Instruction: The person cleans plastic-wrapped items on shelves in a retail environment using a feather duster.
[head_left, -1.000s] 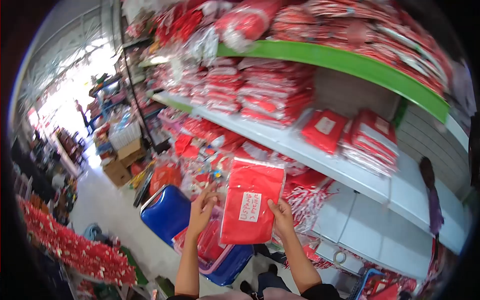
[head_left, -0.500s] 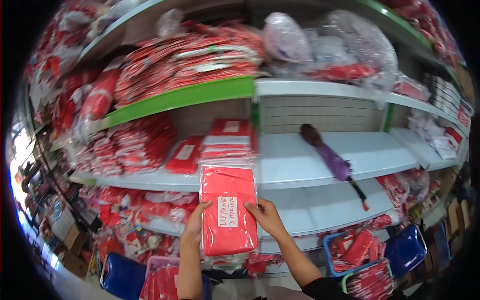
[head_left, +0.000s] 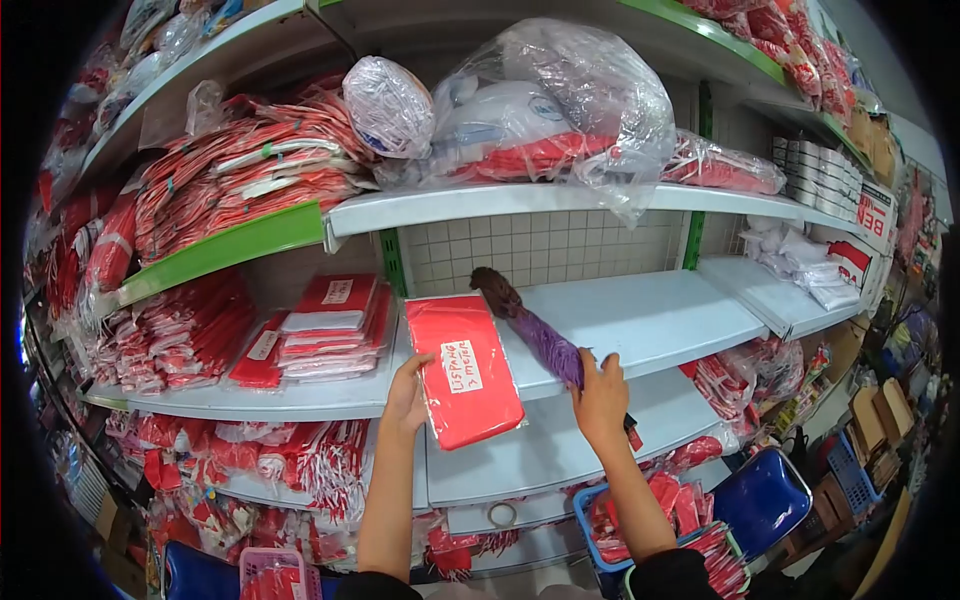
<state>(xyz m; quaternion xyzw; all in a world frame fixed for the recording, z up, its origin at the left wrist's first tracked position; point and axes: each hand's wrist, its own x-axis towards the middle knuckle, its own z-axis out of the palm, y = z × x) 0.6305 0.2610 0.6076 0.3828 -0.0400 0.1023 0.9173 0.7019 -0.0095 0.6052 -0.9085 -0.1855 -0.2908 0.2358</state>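
Note:
My left hand [head_left: 404, 398] pinches the left edge of a flat, clear-plastic packet of folded red cloth [head_left: 466, 412], its white handwritten label reading "LISPANG 3 METER". It is tilted in front of the middle shelf. To the right, my right hand [head_left: 602, 405] is closed around the lower part of a purple duster [head_left: 545, 345] with a brown tufted end. The duster lies slanted on the pale shelf, and its dark handle shows partly below my hand.
Left of the packet, stacked red cloth packets [head_left: 335, 325] rest on the middle shelf [head_left: 640, 325]. Above are a pile of red and white packets [head_left: 250, 165] and a large clear plastic bag [head_left: 560, 110]. Baskets of red goods [head_left: 585, 515] and a blue stool [head_left: 765, 505] stand below.
My right hand has let go of the packet and moved right onto the duster. My left hand keeps the packet, now tilted. The view has turned right.

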